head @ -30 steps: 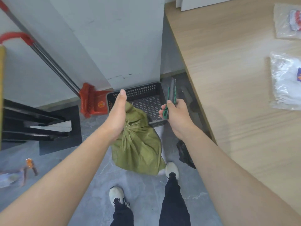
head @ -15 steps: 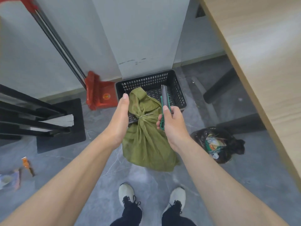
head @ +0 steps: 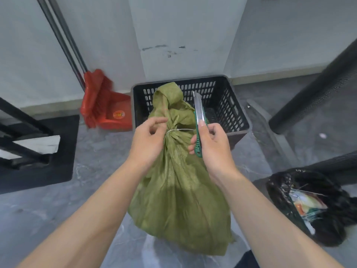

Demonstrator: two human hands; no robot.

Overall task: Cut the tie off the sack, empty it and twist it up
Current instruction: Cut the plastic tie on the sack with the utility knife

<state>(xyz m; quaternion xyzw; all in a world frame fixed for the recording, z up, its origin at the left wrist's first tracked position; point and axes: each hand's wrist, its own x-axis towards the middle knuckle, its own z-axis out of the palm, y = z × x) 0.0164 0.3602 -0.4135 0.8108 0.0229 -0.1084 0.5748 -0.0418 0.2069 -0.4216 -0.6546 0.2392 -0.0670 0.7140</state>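
Observation:
A full green woven sack (head: 179,194) stands on the grey floor in front of me, its neck cinched by a thin white tie (head: 178,130). My left hand (head: 147,140) pinches the neck at the tie from the left. My right hand (head: 210,146) holds a green utility knife (head: 200,120) just right of the neck, blade extended and pointing up and away, not touching the tie. The sack's floppy top leans against a black plastic crate (head: 229,105) behind it.
A red dustpan and brush (head: 104,107) with long handles lean on the wall at left. A black frame and mat (head: 36,149) lie at far left. An open black rubbish bag (head: 313,206) sits at right under dark table legs (head: 316,89).
The view has dropped and closed in on the sack. My left hand slid from the sack's top down to the tied neck. My right hand brought the knife nearer to the tie.

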